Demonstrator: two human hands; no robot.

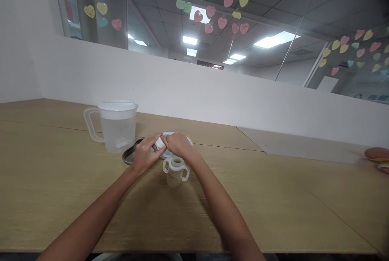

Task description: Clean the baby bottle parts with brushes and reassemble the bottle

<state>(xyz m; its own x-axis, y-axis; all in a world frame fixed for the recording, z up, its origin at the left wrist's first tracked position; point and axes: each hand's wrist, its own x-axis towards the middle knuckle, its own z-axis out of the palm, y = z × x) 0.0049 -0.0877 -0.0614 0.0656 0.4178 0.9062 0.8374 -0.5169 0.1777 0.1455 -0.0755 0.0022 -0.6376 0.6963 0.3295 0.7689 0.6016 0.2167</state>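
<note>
A small white object is held between my two hands above a round white plate. My left hand has its fingers wrapped round it from the left. From the right, the fingers of my right hand are pressed together against the same object. Just below my hands stands an uncapped, clear baby bottle with two white handles, upright on the table. Part of a dark metal tray shows behind my left hand.
A translucent pitcher with a white lid stands on the wooden table to the left of the tray. A pink object lies at the far right edge. Behind the table are a white wall and glass with heart-shaped notes.
</note>
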